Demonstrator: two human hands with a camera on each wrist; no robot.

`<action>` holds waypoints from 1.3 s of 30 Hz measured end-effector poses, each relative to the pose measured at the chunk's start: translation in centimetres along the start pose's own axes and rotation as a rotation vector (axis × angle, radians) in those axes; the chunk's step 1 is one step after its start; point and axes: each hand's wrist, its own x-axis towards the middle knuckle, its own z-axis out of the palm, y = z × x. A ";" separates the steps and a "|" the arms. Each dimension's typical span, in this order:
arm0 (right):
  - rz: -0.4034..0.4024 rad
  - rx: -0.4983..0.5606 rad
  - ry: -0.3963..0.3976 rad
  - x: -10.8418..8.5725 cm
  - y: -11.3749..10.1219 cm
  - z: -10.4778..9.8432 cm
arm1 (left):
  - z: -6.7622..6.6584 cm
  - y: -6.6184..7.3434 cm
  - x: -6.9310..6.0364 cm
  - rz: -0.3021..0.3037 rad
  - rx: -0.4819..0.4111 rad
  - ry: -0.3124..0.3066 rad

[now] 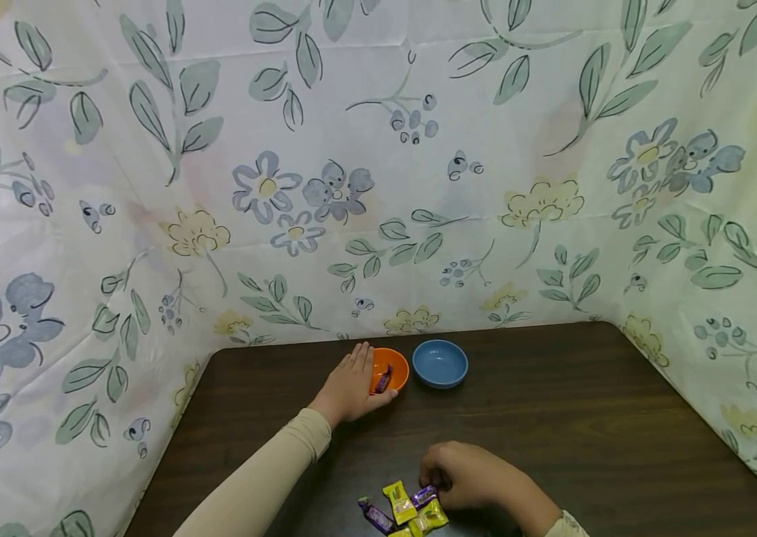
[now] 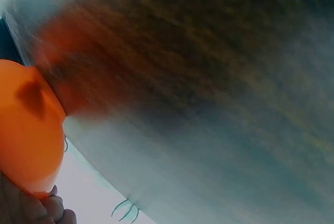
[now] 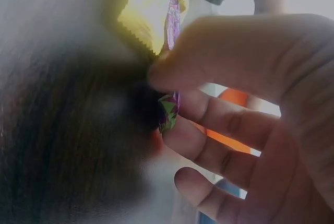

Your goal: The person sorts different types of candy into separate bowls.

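Observation:
My left hand rests against the left side of an orange bowl, its fingers straight toward the back and its thumb spread along the front. In the left wrist view some fingertips touch the orange bowl. A purple-wrapped candy lies inside it. Near the front of the table, my right hand pinches another purple-wrapped candy between thumb and fingers; its purple-and-green wrapper shows in the right wrist view. Beside it lie yellow-wrapped candies and a dark purple one.
A blue bowl stands just right of the orange one, near the table's back edge. Floral cloth hangs behind and along both sides of the dark wooden table.

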 end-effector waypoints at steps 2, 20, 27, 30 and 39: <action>0.003 -0.005 0.001 -0.1 -0.1 0.0 | 0.0 0.0 0.0 0.000 -0.002 0.001; -0.017 -0.038 0.008 -0.3 -0.2 -0.1 | -0.2 0.1 -0.2 -0.002 -0.001 -0.007; -0.035 -0.015 0.049 -0.8 0.0 -0.8 | -0.4 0.1 -0.2 0.011 0.013 0.003; -0.038 0.001 0.059 -1.0 0.3 -0.9 | -0.4 0.1 -0.2 0.016 0.014 0.009; -0.067 0.033 0.141 -1.2 1.6 -0.9 | -0.2 0.1 -0.1 0.008 0.020 0.004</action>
